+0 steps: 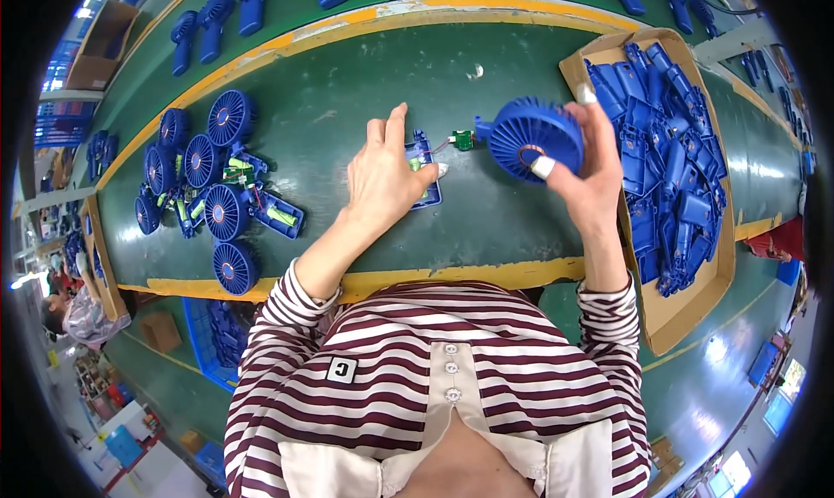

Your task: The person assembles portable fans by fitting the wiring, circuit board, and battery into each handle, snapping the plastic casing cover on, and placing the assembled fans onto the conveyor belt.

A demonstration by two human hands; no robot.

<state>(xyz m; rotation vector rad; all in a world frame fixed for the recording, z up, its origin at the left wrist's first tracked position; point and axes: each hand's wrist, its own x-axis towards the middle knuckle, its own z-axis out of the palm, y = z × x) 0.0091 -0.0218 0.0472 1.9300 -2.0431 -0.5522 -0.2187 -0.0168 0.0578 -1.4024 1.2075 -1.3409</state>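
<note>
While the right hand [591, 163] grips one blue fan head [532, 142] just left of the cardboard box [724, 276], thumb on the front rim and the other fingers curled partly behind, the left hand [378, 172] lies farther left of that box over one open blue casing [421, 146]. Its thumb touches the casing and two fingers stretch forward; how firmly they hold, I can't tell. One small green circuit board [462, 139] sits between, on wires.

I count seven more fan heads [201, 160] well left of the box, tangled with batteries and casings too jumbled to number. The blue parts [673, 176] filling the box defy counting too.

The green tabletop [495, 229] is scuffed, with one pale scrap [477, 70] beyond the hands. Past its far yellow rail [469, 17], at least four fans [253, 3] lie far left of the box. Green surface separates left hand from pile; the box's near end passes the yellow near edge [556, 270].
</note>
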